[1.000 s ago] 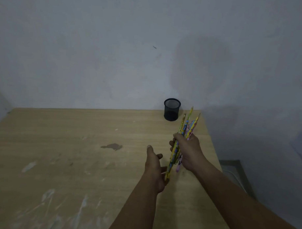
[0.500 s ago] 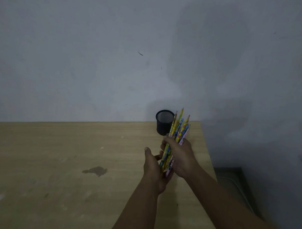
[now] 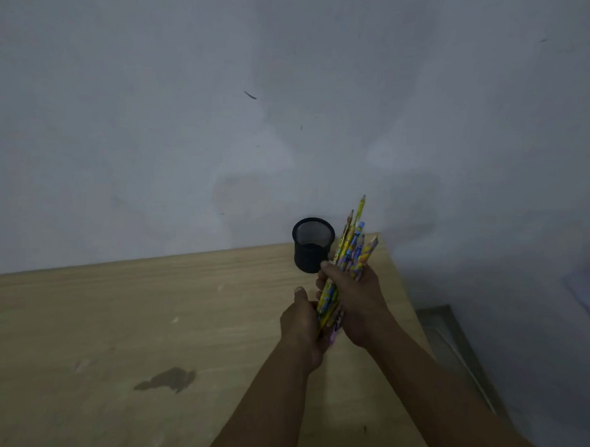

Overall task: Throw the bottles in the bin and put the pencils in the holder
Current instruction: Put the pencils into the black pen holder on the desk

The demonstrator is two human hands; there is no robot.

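Note:
My right hand [image 3: 354, 299] is closed around a bundle of several colourful pencils [image 3: 351, 248], tips pointing up and away. The bundle's lower ends rest against my left hand [image 3: 302, 322], which cups them from the left with its thumb up. A black mesh holder [image 3: 311, 245] stands upright at the far right corner of the wooden table [image 3: 116, 317]. The pencil tips are just to the right of the holder's rim, close to it. No bottles or bin are in view.
A grey wall rises right behind the table. The table's right edge [image 3: 414, 314] runs just past my right arm, with a grey floor strip [image 3: 450, 332] beyond it. A dark stain [image 3: 167, 379] marks the tabletop.
Both hands and the pencil bundle have come closer to the holder; the tips are now beside its rim. My left hand has closed in on the bundle's lower ends.

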